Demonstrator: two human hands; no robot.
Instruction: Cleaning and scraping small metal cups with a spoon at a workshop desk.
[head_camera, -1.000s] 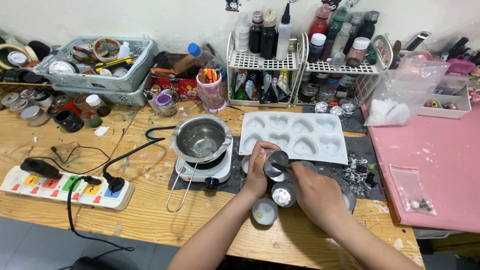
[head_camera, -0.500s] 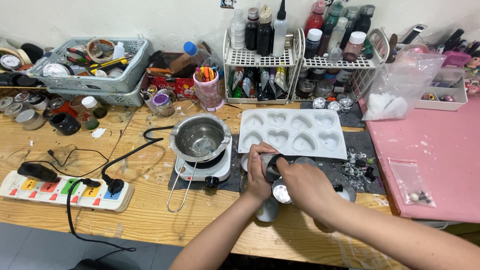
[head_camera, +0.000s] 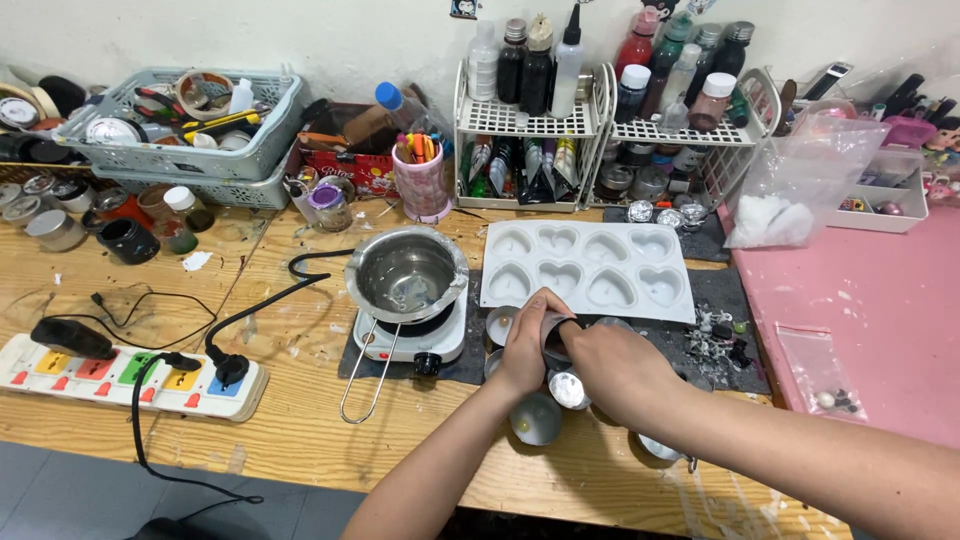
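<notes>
Both hands meet over the wooden tabletop (head_camera: 300, 390), just in front of a white silicone mould with heart-shaped cavities (head_camera: 588, 268). The left hand (head_camera: 525, 345) and the right hand (head_camera: 612, 370) together hold a small dark metal cup (head_camera: 555, 335), the fingers wrapped round it. Below the hands, several small round metal tins (head_camera: 538, 418) sit on the tabletop, one partly hidden under the right hand. To the left, a steel melting pot with a long wire handle (head_camera: 405, 275) rests on a small white electric hotplate (head_camera: 410, 340). Further left lies a white power strip with coloured switches (head_camera: 120, 372). Behind the mould stand two white wire racks of bottles (head_camera: 610, 130).
</notes>
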